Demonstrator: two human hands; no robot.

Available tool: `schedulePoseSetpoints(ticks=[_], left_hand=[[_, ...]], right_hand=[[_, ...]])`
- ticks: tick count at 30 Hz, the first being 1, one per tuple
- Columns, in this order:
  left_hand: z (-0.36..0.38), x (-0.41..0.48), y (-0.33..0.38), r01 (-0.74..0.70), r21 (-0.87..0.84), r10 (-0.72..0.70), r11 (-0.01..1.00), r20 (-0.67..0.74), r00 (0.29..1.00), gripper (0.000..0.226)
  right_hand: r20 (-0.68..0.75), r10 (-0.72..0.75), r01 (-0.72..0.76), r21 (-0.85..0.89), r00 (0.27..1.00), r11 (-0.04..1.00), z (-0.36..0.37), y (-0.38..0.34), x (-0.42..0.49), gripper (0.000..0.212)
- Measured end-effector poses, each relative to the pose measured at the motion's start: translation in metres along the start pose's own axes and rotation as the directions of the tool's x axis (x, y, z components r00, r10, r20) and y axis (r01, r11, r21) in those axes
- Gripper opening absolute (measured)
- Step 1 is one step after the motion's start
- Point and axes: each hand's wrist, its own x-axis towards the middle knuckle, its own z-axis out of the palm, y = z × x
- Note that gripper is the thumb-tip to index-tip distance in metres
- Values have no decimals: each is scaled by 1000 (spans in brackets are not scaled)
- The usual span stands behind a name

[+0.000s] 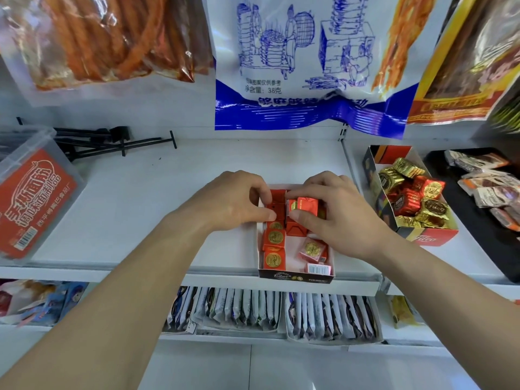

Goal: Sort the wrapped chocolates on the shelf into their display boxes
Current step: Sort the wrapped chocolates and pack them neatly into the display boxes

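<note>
We pinch a red square chocolate [307,205] between thumb and fingers of our right hand [337,218] at the back of the middle display box [295,277], while our left hand [239,204] grips another red piece [273,204] in its back left corner. The left column [274,243] already stands in a neat row, but a pink piece [312,249] lies tilted on the right side, and the neighbouring box [433,239] holds gold and red foil chocolates [413,198] heaped together, so we judge the sorting about midway.
</note>
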Motion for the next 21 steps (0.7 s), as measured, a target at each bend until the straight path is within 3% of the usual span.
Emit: schedulePoseSetpoints(ticks=[13,21], left_hand=[[-1,-2,5,-33,166,34,986,1,999,25],[2,-3,3,-53,127,48,990,44,998,25]], right_hand=[[-2,-1,1,9,1000,1000,0,1,-1,36],[-4,3,-3,5,1000,1000,0,1,-2,37]])
